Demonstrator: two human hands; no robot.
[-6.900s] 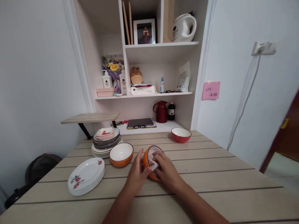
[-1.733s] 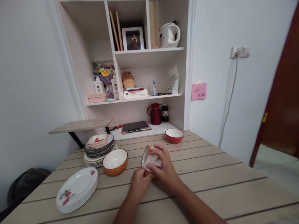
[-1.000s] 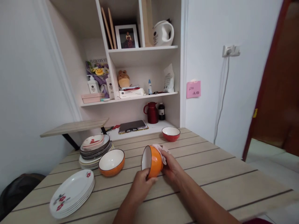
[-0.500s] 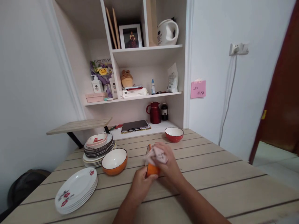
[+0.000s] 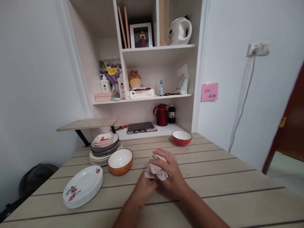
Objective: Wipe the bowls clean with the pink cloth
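"First, in the head view, how are the hands disposed?"

"The right hand (image 5: 171,169) is curled, its fingers bent over a crumpled pale pink cloth (image 5: 155,171). The left hand (image 5: 143,190) meets the cloth at its lower left; its fingers are largely hidden, so how far they close, and on what, cannot be told. The cloth lies between both hands, over the middle of the table (image 5: 213,180). Whether it covers anything is likewise hidden."

"Why this grip?"

"Probably to press the fabric from above while the left hand steadies from below."

"And the crockery?"

"An orange bowl (image 5: 120,161) stands mouth-up just beside a tall stack of mixed dishes (image 5: 106,149); flowered plates (image 5: 83,186) form a lower pile nearer the viewer. Stacking presumably saves room. A red bowl (image 5: 181,139) stands well apart, at right rear."

"Lastly, the surroundings?"

"Pale planks with dark seams form the tabletop, which abuts a white shelf unit (image 5: 158,48). Its lowest bay holds a red jug (image 5: 162,115) beside a dark bottle (image 5: 171,114); a pink note (image 5: 209,92) marks the right-hand wall."
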